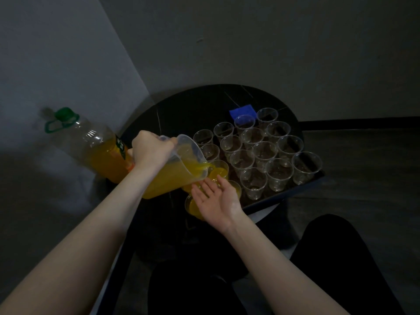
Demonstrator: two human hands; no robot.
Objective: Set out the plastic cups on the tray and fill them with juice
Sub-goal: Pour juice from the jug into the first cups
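left hand [152, 148]: clenched around the handle of a clear plastic jug [179, 169], jug tilted to the right, spout lowered over a cup. orange juice [172, 176] inside the jug, pooled toward the spout side, running over the lip into the receiving cup [218, 171]. receiving cup: on the near left part of the tray, partly filled with orange liquid. right hand [216, 201]: released, palm up, fingers straight and slightly spread, held just beside and below the spout, in front of the filled cups; contact with jug or cups not determinable. second filled cup [193, 206]: nearest the viewer, partly hidden behind the right hand, holding orange juice. third cup [235, 189] just behind the right hand, contents not determinable. empty clear cups [264, 153]: upright, packed close together in rows over the rest of the tray, rims nearly touching. tray [302, 189]: dark, rectangular, set on a round black table [181, 110], right edge overhanging toward the floor side. blue cloth [242, 111]: on the table just behind the farthest cups. large juice bottle [91, 144]: green cap, partly full of orange juice, at the left edge of the table behind the left hand, lower part hidden by the forearm. dark-clothed legs [329, 258] at bottom right
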